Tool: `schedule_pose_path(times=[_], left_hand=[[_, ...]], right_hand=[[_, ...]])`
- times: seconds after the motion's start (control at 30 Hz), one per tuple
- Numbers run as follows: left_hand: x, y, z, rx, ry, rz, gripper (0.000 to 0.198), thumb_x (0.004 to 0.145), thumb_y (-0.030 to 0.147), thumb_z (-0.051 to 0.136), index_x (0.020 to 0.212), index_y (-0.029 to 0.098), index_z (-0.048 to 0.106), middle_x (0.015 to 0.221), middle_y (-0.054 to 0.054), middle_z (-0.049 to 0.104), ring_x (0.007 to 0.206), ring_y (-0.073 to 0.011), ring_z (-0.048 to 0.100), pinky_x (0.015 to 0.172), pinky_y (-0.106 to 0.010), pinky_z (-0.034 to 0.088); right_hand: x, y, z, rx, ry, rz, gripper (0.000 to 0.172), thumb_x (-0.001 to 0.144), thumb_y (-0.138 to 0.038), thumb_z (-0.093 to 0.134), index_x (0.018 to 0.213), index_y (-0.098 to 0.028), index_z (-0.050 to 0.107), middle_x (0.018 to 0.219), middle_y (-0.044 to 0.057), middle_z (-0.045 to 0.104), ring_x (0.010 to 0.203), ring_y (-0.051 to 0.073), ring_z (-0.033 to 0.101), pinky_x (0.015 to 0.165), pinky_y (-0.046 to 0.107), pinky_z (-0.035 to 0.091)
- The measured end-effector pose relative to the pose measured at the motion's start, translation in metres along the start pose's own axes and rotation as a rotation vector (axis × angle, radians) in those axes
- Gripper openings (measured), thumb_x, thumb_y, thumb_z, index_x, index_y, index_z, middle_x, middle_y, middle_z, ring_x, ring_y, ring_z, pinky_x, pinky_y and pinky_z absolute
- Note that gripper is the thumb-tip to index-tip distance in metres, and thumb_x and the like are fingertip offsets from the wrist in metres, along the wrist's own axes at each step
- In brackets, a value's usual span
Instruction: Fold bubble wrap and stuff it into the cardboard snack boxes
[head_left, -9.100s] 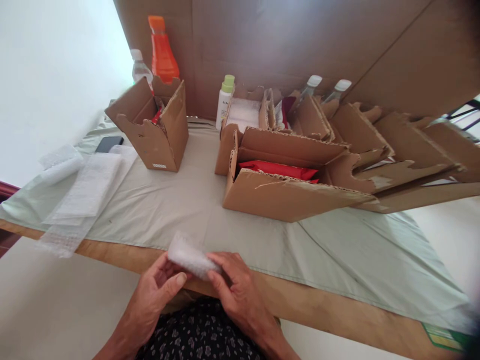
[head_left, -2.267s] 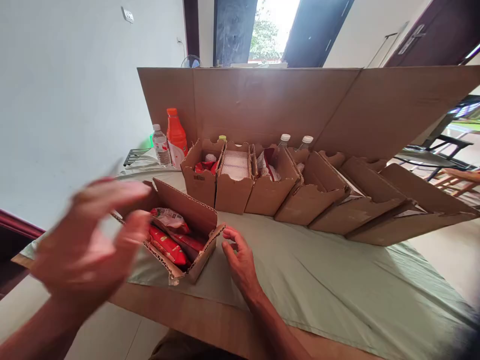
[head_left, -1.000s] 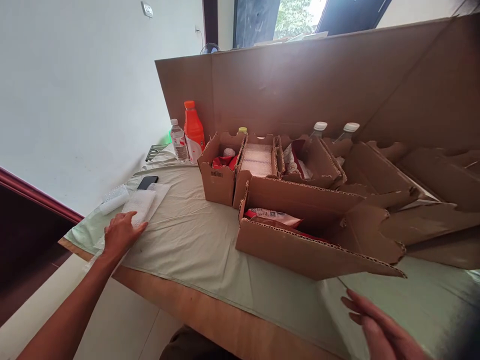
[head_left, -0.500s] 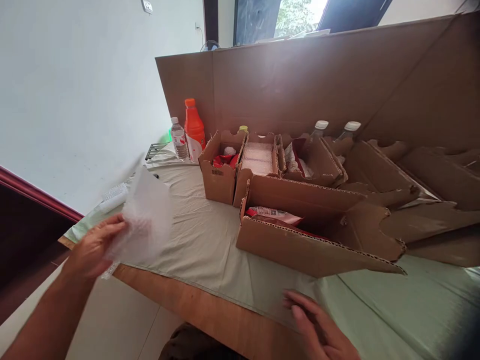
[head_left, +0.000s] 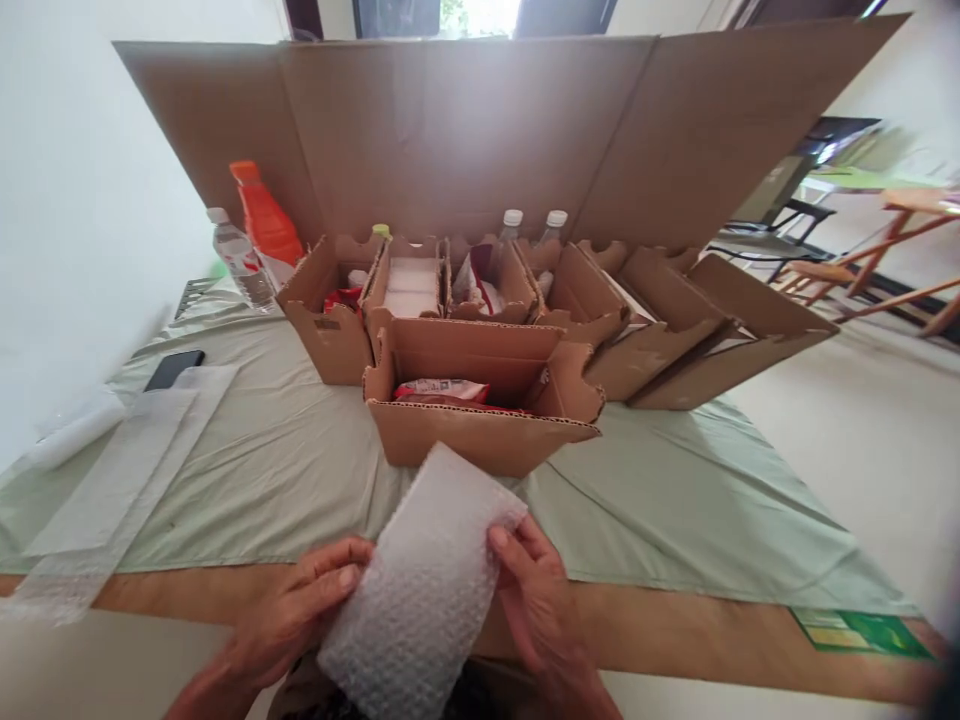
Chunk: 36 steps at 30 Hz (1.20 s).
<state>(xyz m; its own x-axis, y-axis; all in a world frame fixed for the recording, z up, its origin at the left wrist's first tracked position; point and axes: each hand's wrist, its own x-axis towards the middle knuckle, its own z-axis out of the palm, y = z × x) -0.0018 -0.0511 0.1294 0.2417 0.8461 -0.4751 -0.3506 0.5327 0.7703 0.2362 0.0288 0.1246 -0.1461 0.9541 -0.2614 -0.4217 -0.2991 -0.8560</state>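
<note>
A whitish rectangular piece of bubble wrap (head_left: pixel 427 570) hangs tilted in front of me, over the table's near edge. Thumb on its face and fingers behind, my right hand (head_left: pixel 532 580) grips its right side. My left hand (head_left: pixel 307 595) is at the opposite side, thumb and fingers closed together at the edge. Just beyond the wrap's top corner stands an open cardboard box (head_left: pixel 480 435), with red-and-white packets (head_left: pixel 442 388) lying inside.
Behind stands a row of open cardboard bins (head_left: pixel 337 345) holding packets and white blocks. More bubble wrap (head_left: pixel 127 480) and a dark phone (head_left: pixel 174 369) lie left. An orange bottle (head_left: pixel 270 220) and a clear bottle (head_left: pixel 240 255) stand back left, before a tall cardboard panel (head_left: pixel 465 130).
The bubble wrap has come from the left to the middle in front of me. My right hand has taken hold of it. The view has turned right.
</note>
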Motion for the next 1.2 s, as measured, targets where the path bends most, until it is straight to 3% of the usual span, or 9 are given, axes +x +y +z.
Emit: schedule_pose_path(times=[0.1,0.2,0.4,0.5,0.7,0.83,0.97,1.07,1.2], left_hand=[[0.006,0.000,0.006,0.138,-0.048,0.020,0.061,0.075,0.060,0.082,0.121,0.024,0.064,0.095,-0.004,0.070,0.088,-0.0198,0.064,0.074,-0.027,0.045],[0.014,0.004,0.013,0.322,0.010,0.039,0.051,0.080,0.060,0.076,0.110,0.020,0.068,0.094,-0.004,0.069,0.086,-0.0185,0.061,0.075,-0.027,0.044],[0.029,0.029,0.016,0.687,0.095,0.073,0.039,0.086,0.055,0.063,0.098,0.018,0.070,0.077,-0.002,0.065,0.070,-0.0166,0.055,0.063,-0.026,0.039],[0.043,0.037,0.012,0.931,0.101,0.077,0.037,0.089,0.050,0.053,0.099,0.019,0.071,0.074,-0.003,0.066,0.067,-0.0188,0.057,0.062,-0.028,0.039],[0.050,0.028,0.010,1.469,0.489,0.586,0.034,0.093,0.040,0.053,0.117,0.021,0.068,0.111,-0.011,0.072,0.098,-0.0288,0.067,0.085,-0.041,0.053],[0.041,-0.002,0.033,1.611,0.400,0.901,0.033,0.099,0.024,0.047,0.128,0.020,0.063,0.138,-0.013,0.063,0.130,-0.0293,0.057,0.103,-0.043,0.050],[0.048,-0.034,0.045,1.824,0.278,0.961,0.050,0.096,0.020,0.049,0.146,0.013,0.050,0.154,-0.014,0.052,0.146,-0.0301,0.041,0.114,-0.048,0.041],[0.057,-0.043,0.035,1.925,0.283,0.958,0.057,0.095,0.031,0.056,0.149,0.014,0.048,0.158,-0.013,0.048,0.147,-0.0323,0.041,0.115,-0.052,0.037],[0.060,-0.043,0.024,1.930,0.301,0.955,0.060,0.093,0.035,0.059,0.150,0.020,0.049,0.161,-0.008,0.045,0.150,-0.0315,0.036,0.119,-0.051,0.031]], right_hand=[[-0.003,-0.001,-0.021,-0.145,0.120,-0.135,0.031,0.076,-0.046,0.082,0.095,-0.022,0.079,0.089,0.005,0.078,0.080,0.021,0.069,0.076,0.032,0.057],[-0.012,-0.001,-0.038,-0.322,0.165,-0.233,0.027,0.083,-0.047,0.076,0.090,-0.021,0.078,0.082,0.004,0.075,0.077,0.019,0.066,0.071,0.027,0.055],[-0.034,-0.006,-0.065,-0.685,0.141,-0.259,0.030,0.088,-0.049,0.071,0.079,-0.020,0.072,0.069,0.001,0.066,0.064,0.016,0.061,0.060,0.024,0.051],[-0.042,-0.008,-0.080,-0.760,0.138,-0.235,0.030,0.089,-0.049,0.068,0.093,-0.019,0.073,0.076,0.003,0.072,0.068,0.018,0.067,0.064,0.026,0.055],[-0.046,-0.019,-0.099,-1.032,0.351,-0.447,0.026,0.094,-0.038,0.064,0.111,-0.020,0.070,0.092,0.007,0.075,0.082,0.021,0.072,0.078,0.034,0.061],[-0.030,-0.014,-0.062,-1.243,0.071,-0.747,0.028,0.097,-0.021,0.055,0.122,-0.022,0.068,0.122,0.012,0.072,0.112,0.026,0.068,0.097,0.045,0.058],[-0.005,0.007,-0.019,-1.492,-0.317,-0.784,0.046,0.093,-0.011,0.051,0.137,-0.018,0.062,0.144,0.014,0.061,0.134,0.030,0.056,0.105,0.050,0.052],[0.007,0.015,-0.029,-1.579,-0.385,-0.790,0.046,0.092,-0.016,0.056,0.137,-0.018,0.062,0.144,0.012,0.062,0.135,0.030,0.055,0.108,0.051,0.050],[0.010,0.003,-0.076,-1.653,-0.235,-0.852,0.040,0.096,-0.020,0.054,0.135,-0.019,0.063,0.144,0.012,0.062,0.134,0.032,0.056,0.104,0.054,0.049]])
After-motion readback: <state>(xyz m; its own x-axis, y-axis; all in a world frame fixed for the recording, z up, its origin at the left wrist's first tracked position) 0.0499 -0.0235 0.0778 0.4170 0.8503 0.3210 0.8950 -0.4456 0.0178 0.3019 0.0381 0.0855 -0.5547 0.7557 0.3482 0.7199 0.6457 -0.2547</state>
